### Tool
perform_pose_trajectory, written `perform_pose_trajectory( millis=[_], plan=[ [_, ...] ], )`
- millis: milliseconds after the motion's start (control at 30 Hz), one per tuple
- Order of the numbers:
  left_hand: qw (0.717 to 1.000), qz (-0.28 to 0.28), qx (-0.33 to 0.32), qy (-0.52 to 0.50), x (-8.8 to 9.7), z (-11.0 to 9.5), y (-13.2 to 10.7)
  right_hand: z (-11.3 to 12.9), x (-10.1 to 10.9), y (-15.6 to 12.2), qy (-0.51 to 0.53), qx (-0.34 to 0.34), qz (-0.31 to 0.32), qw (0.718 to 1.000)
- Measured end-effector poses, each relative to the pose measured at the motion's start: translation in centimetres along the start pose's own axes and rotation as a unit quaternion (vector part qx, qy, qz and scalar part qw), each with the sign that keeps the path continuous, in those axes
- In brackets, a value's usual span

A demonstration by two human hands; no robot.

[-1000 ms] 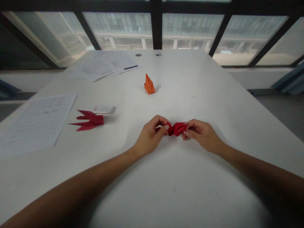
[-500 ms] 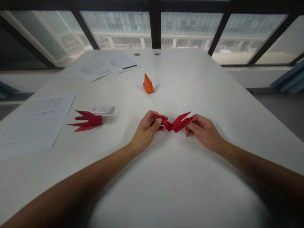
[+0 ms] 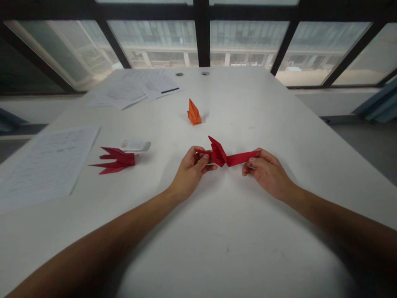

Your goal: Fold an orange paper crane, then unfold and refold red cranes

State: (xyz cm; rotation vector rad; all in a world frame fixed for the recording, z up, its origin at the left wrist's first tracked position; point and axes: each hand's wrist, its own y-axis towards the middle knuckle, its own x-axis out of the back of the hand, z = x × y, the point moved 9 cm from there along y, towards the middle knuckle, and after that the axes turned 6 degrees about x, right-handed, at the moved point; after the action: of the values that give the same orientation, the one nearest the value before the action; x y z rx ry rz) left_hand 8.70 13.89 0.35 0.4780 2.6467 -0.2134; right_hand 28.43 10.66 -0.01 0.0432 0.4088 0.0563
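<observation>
Between my two hands a folded red origami piece (image 3: 219, 153) is stretched out just over the white table. My left hand (image 3: 192, 170) pinches its left end with thumb and fingers. At the right end, a long flat flap is pinched by my right hand (image 3: 269, 169). One pointed flap rises from the piece's middle, leaning up and left. Past my hands stands a small orange origami piece (image 3: 194, 113), its point upward. Off to the left lies a second red origami piece (image 3: 116, 160) with several pointed flaps spread leftward.
Behind the left red piece lies a white eraser-like block (image 3: 135, 145) with print. A printed sheet (image 3: 52, 161) covers the table's left side, and more papers (image 3: 133, 87) overlap at the far left. Windows (image 3: 161, 43) line the table's far end.
The raised flap and folded bulk of the red piece have swung from the right side to the left. A single flat flap now stretches to my right hand. Both hands keep their pinch.
</observation>
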Motion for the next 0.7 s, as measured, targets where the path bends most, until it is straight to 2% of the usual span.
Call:
perform_pose_trajectory(
  millis=[300,400,567,700],
  plan=[
    [0.997,0.008,-0.011,0.082,-0.3,-0.3,-0.4,-0.8,0.2,0.2,-0.017,-0.030,0.009,0.999],
    [0.991,0.023,-0.012,0.133,-0.9,-0.4,-0.7,-0.7,-0.4,0.0,-0.066,-0.006,0.051,0.996],
    [0.982,0.089,0.011,0.164,-2.5,0.4,-1.5,-0.5,-1.9,-1.3,-0.186,0.022,0.130,0.974],
    [0.975,0.098,0.014,0.199,-2.9,1.0,-1.7,-0.5,-2.7,-2.0,-0.242,0.043,0.173,0.954]
  ],
)
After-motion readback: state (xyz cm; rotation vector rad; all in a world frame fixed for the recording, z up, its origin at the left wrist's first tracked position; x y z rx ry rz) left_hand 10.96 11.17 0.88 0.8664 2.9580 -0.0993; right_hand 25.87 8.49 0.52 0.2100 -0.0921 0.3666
